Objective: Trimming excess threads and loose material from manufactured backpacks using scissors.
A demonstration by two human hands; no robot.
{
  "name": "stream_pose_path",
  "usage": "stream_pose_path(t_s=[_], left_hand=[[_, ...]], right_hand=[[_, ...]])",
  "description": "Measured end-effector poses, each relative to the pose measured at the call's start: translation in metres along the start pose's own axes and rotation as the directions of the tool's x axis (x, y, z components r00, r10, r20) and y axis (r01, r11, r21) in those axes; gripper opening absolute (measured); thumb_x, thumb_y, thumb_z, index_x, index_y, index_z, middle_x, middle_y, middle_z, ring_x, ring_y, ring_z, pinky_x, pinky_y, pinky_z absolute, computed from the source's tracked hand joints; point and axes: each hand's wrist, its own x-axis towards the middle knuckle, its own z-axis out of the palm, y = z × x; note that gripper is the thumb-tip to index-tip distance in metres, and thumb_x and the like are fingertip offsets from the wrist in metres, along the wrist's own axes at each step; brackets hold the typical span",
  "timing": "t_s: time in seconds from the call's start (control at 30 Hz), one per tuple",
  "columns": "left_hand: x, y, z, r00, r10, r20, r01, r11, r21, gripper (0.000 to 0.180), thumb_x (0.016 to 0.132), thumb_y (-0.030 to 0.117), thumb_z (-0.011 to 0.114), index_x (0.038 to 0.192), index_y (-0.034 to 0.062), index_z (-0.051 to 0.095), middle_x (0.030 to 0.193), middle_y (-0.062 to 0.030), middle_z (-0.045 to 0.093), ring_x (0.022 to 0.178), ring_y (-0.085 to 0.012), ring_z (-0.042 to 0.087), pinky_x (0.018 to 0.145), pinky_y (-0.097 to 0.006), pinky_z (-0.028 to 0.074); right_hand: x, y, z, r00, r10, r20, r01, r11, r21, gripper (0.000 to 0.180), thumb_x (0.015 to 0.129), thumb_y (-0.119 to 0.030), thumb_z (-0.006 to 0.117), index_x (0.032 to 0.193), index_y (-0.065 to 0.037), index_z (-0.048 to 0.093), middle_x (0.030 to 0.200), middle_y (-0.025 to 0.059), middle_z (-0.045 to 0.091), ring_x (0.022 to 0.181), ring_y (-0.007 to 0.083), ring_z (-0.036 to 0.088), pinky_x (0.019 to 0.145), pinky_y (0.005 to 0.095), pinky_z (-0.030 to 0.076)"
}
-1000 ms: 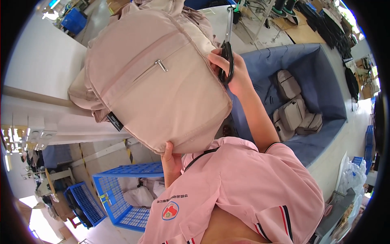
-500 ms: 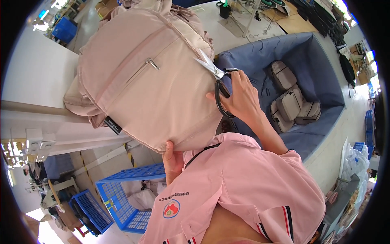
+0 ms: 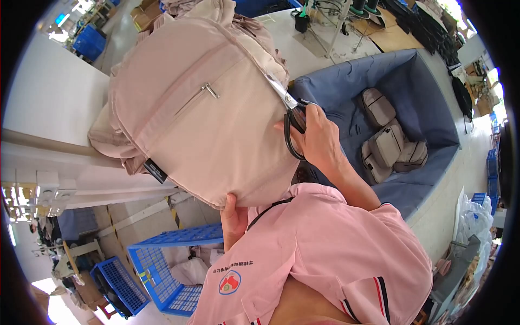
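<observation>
A large beige-pink backpack (image 3: 233,141) with a zipped front pocket fills the middle of the view, resting on the white table. My left hand (image 3: 234,218) grips its near lower edge, thumb on top and the fingers hidden beneath. In my right hand (image 3: 317,132) is a pair of scissors (image 3: 294,122) with black handles. Their silver blades lie close together along the bag's right seam. A metal zipper pull (image 3: 210,90) sits on the pocket, and a black label (image 3: 155,170) sticks out at the lower left edge.
To the right stands a big grey-blue fabric-lined bin (image 3: 439,103) with several small beige bags (image 3: 387,143) inside. A blue plastic crate (image 3: 173,238) holding pale cloth is at the lower left. More beige fabric is bunched behind the backpack. A black cup (image 3: 301,23) stands at the back.
The scissor blades, spread apart before, have come together at the bag's right seam. The backpack has shifted slightly right and down in view, with my left hand still on its edge.
</observation>
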Motion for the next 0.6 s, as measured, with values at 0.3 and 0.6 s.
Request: stream_pose_path(t_s=[0.3, 0.6], left_hand=[[0.0, -0.001, -0.008, 1.0, -0.016, -0.015, 0.016, 1.0, 0.013, 0.075, 0.087, 0.025, 0.075, 0.148, 0.0142, 0.033, 0.147, -0.0029, 0.044, 0.136, -0.0212, 0.041, 0.114, -0.044, 0.033], [0.0, 0.0, -0.011, 0.998, -0.058, 0.0, 0.058, 0.998, 0.009, 0.083, 0.082, 0.028, 0.079, 0.149, 0.0141, 0.032, 0.148, -0.0033, 0.044, 0.136, -0.0222, 0.04, 0.115, -0.044, 0.031]], right_hand=[[0.003, -0.003, 0.001, 1.0, 0.019, -0.01, -0.02, 0.994, -0.104, 0.06, 0.08, -0.05, 0.075, 0.091, 0.004, 0.049, 0.084, 0.0192, 0.059, 0.068, 0.0386, 0.063, 0.058, 0.0431, 0.05], [0.015, -0.012, -0.001, 0.998, -0.027, -0.063, 0.015, 0.982, -0.189, 0.063, 0.078, -0.055, 0.074, 0.09, 0.002, 0.05, 0.087, 0.0155, 0.056, 0.079, 0.0336, 0.062, 0.059, 0.0413, 0.051]])
